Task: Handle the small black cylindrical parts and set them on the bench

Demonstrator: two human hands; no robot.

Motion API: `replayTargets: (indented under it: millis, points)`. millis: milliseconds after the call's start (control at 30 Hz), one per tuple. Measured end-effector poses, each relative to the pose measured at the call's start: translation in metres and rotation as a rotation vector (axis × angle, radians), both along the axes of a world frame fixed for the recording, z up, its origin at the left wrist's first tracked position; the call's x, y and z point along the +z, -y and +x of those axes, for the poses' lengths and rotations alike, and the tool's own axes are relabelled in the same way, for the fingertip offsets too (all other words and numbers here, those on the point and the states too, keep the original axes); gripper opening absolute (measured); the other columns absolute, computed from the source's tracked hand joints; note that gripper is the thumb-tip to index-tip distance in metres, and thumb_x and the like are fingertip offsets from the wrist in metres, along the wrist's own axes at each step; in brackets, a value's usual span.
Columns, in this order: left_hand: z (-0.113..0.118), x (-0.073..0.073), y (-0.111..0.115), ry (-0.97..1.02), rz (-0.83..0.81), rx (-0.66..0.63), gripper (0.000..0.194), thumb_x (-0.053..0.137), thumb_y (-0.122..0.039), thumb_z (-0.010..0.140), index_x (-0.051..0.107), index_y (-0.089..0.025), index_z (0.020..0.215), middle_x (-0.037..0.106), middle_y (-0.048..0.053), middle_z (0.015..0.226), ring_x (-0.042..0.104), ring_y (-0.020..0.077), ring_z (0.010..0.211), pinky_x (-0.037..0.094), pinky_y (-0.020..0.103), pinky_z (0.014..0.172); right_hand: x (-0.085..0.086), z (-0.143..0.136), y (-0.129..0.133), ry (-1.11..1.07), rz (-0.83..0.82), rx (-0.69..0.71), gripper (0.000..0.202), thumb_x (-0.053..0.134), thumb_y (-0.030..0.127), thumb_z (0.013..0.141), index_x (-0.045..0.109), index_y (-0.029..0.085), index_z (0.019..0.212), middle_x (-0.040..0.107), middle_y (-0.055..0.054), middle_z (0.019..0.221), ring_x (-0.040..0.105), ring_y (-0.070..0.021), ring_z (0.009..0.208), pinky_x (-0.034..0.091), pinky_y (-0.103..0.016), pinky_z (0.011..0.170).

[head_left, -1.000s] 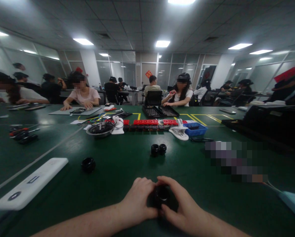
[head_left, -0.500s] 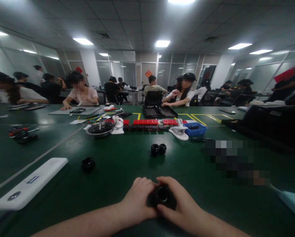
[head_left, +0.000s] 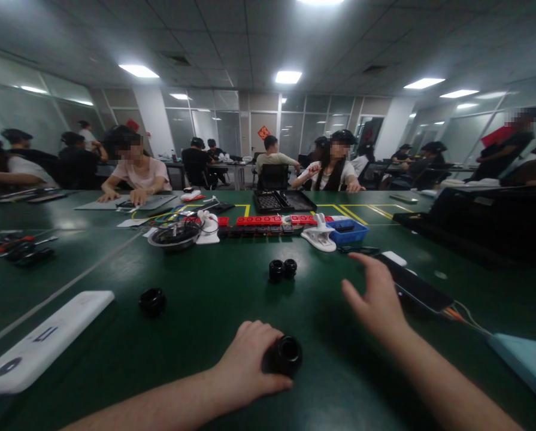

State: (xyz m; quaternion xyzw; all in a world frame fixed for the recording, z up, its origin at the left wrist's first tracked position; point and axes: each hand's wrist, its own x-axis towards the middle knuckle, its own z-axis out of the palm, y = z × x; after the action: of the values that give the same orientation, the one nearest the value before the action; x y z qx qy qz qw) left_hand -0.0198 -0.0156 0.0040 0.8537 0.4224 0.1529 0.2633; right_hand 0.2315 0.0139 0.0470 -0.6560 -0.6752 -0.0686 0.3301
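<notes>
My left hand is wrapped round the side of a black ring-shaped fitting low in the middle of the head view. The fitting is glossy, with a round opening facing up. Off to the right, my right hand hangs over the table with thumb and fingers apart and nothing in it. Two smaller black fittings, a left one and a right one, stand side by side farther up. Another black fitting sits alone to the left.
A white elongated device lies at the left on the green table. Farther back are red strips, a white clip, a blue bin and a bowl of cables. A black phone-like slab lies right; people sit opposite.
My right hand has let go of the black fitting and moved up and to the right, opening. My left hand keeps its hold. The view has shifted slightly.
</notes>
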Motion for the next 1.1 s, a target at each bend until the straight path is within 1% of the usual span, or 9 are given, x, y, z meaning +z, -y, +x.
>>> replayTargets:
  millis: [133, 300, 400, 500, 567, 700, 900, 1000, 1100]
  points:
    - [0.000, 0.001, 0.001, -0.017, -0.007, 0.007, 0.046, 0.073, -0.044, 0.062, 0.057, -0.022, 0.098, 0.057, 0.000, 0.094, 0.048, 0.0219, 0.086, 0.035, 0.032, 0.075, 0.008, 0.060, -0.034, -0.027, -0.035, -0.293, 0.044, 0.049, 0.026, 0.073, 0.048, 0.003, 0.110, 0.052, -0.025, 0.111, 0.034, -0.0432, 0.116, 0.014, -0.066, 0.094]
    - [0.000, 0.000, 0.001, -0.001, 0.003, 0.017, 0.045, 0.074, -0.043, 0.062, 0.057, -0.021, 0.097, 0.057, 0.000, 0.092, 0.049, 0.0216, 0.085, 0.035, 0.032, 0.076, 0.006, 0.081, -0.041, -0.082, -0.078, -0.306, 0.031, 0.048, 0.026, 0.071, 0.053, 0.008, 0.097, 0.062, -0.020, 0.089, 0.048, -0.0429, 0.102, 0.005, -0.070, 0.090]
    - [0.000, 0.000, 0.001, 0.012, 0.000, 0.007, 0.045, 0.074, -0.043, 0.061, 0.057, -0.021, 0.097, 0.057, 0.001, 0.092, 0.049, 0.0218, 0.085, 0.035, 0.033, 0.075, 0.011, 0.059, -0.028, -0.120, 0.005, -0.201, 0.033, 0.037, 0.028, 0.078, 0.047, 0.010, 0.103, 0.056, -0.020, 0.101, 0.043, -0.0383, 0.110, 0.019, -0.062, 0.092]
    - [0.001, 0.000, 0.001, 0.017, 0.006, 0.006, 0.044, 0.075, -0.043, 0.061, 0.057, -0.021, 0.096, 0.057, 0.001, 0.091, 0.049, 0.0219, 0.084, 0.035, 0.033, 0.075, 0.008, 0.014, -0.002, -0.167, 0.000, 0.030, 0.031, 0.034, 0.033, 0.081, 0.042, 0.015, 0.105, 0.058, -0.011, 0.095, 0.056, -0.0246, 0.091, 0.044, -0.040, 0.082]
    - [0.001, -0.001, 0.001, 0.017, 0.019, 0.003, 0.043, 0.074, -0.042, 0.062, 0.057, -0.021, 0.095, 0.057, 0.001, 0.089, 0.049, 0.0215, 0.082, 0.035, 0.032, 0.074, 0.001, -0.023, 0.022, -0.163, -0.059, 0.238, 0.029, 0.042, 0.036, 0.079, 0.046, 0.019, 0.102, 0.060, -0.006, 0.089, 0.058, -0.0196, 0.084, 0.048, -0.031, 0.077]
    - [0.004, -0.005, 0.000, -0.008, 0.041, 0.035, 0.038, 0.072, -0.040, 0.062, 0.057, -0.019, 0.090, 0.056, 0.001, 0.086, 0.049, 0.0213, 0.080, 0.036, 0.032, 0.073, -0.014, -0.076, 0.057, -0.178, -0.305, 0.735, 0.050, 0.068, 0.035, 0.062, 0.048, 0.016, 0.105, 0.057, -0.010, 0.100, 0.055, -0.0238, 0.087, 0.048, -0.036, 0.075]
    - [0.004, -0.004, 0.001, 0.001, 0.040, -0.004, 0.036, 0.069, -0.028, 0.063, 0.055, -0.022, 0.097, 0.057, 0.000, 0.088, 0.049, 0.0204, 0.081, 0.035, 0.031, 0.073, -0.022, -0.073, 0.060, -0.295, -0.308, 0.778, 0.044, 0.053, 0.009, 0.069, 0.043, 0.015, 0.111, 0.054, -0.010, 0.106, 0.053, -0.0202, 0.095, 0.045, -0.035, 0.085]
    - [0.003, -0.005, 0.000, 0.019, 0.044, 0.000, 0.041, 0.071, -0.036, 0.063, 0.055, -0.021, 0.097, 0.057, 0.001, 0.089, 0.049, 0.0209, 0.080, 0.035, 0.032, 0.072, -0.024, -0.066, 0.059, -0.297, -0.247, 0.912, 0.059, 0.050, 0.006, 0.066, 0.033, 0.017, 0.121, 0.047, -0.010, 0.119, 0.047, -0.0211, 0.109, 0.039, -0.037, 0.094]
    - [0.003, -0.009, -0.001, 0.027, 0.071, -0.016, 0.040, 0.069, -0.043, 0.065, 0.055, -0.019, 0.095, 0.057, 0.002, 0.090, 0.049, 0.0212, 0.081, 0.035, 0.033, 0.073, -0.027, -0.068, 0.058, -0.271, -0.240, 0.847, 0.066, 0.056, 0.011, 0.064, 0.030, 0.016, 0.124, 0.041, -0.013, 0.127, 0.039, -0.0262, 0.117, 0.033, -0.044, 0.098]
